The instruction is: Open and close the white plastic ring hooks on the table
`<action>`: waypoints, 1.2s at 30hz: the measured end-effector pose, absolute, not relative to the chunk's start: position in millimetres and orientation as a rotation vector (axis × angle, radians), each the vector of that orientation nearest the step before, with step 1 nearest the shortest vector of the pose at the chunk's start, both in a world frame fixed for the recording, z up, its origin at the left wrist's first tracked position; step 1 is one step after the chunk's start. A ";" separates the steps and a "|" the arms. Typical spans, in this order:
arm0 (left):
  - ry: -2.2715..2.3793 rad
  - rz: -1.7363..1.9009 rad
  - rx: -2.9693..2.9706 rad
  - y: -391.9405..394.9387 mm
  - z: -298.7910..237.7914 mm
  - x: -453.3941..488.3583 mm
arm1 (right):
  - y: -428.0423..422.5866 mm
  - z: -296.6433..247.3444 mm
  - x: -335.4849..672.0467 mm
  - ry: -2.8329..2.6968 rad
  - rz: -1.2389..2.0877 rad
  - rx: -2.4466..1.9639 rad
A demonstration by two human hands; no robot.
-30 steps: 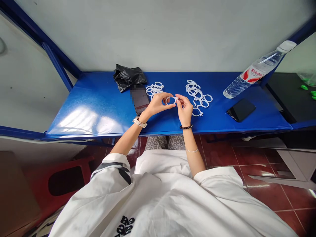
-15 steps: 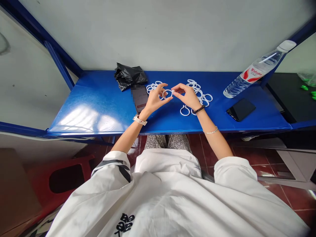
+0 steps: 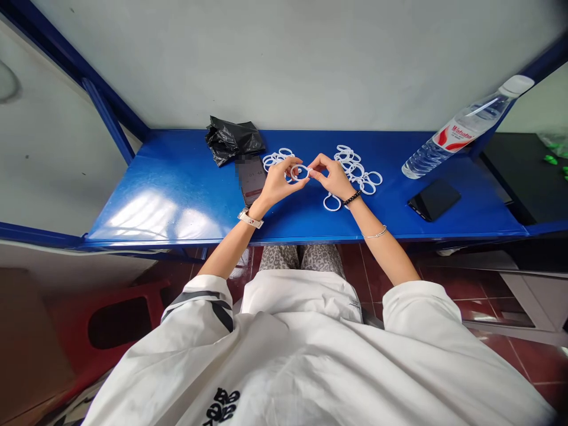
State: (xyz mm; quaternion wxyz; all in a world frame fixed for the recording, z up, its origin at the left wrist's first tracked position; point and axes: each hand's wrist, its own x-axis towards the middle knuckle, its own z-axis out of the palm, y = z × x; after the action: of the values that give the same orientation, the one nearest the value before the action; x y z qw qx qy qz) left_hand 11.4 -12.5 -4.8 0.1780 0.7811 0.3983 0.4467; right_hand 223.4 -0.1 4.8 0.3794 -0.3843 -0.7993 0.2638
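1. Surface: glossy blue table (image 3: 177,195), set against a grey wall (image 3: 288,59); red tile floor (image 3: 444,284) below.
2. Item: white ring (image 3: 300,172), held above the table's middle; left hand (image 3: 277,180) and right hand (image 3: 332,176) both pinch it.
3. Far right: bottle (image 3: 461,133), phone (image 3: 433,199).

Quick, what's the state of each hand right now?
Left hand: closed, pinching the white ring.
Right hand: closed, pinching the same ring's other side.

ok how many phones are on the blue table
2. The lit phone lies by the black bag, beside the left hand; the dark phone lies near the water bottle, beyond the right hand. Both pinch a white ring. None seems hidden.
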 end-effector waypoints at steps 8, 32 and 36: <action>1.090 1.244 2.130 -11.9 -5.4 12.5 | -0.9 0.5 221.3 -1.961 0.632 -1.011; 1.170 1.231 2.235 -17.3 -2.8 12.8 | -10.3 6.3 217.9 -1.986 0.608 -0.990; 1.169 1.223 2.235 -16.7 -4.1 12.2 | -11.5 6.9 217.1 -1.991 0.613 -0.979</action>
State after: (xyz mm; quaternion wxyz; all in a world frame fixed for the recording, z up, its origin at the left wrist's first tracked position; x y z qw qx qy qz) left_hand 12.2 -16.7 -4.1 0.1685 0.7859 0.4112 0.4300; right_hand 217.1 -11.5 6.9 0.4075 -0.3883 -0.7900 0.2430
